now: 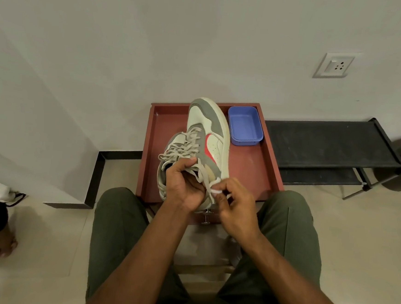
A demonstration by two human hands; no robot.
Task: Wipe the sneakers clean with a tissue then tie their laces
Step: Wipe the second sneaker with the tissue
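Sneakers are sitting on the red tray (253, 170) in front of the seated person — 1 sneaker (208, 133) is lying tilted with its toe pointing to the far side, and a second sneaker (170, 154) is showing partly at its left, mostly covered by the first. The left hand (184, 181) is curling around the collar and tongue of the tilted sneaker, gripping it. The right hand (236, 202) is pinching a small white tissue (215, 189) against the near end of that shoe, just beside the loose laces (185, 146). A blue plastic tub (244, 126) is resting in the tray's far right corner. A black rack (327, 142) is standing further right — against the wall.
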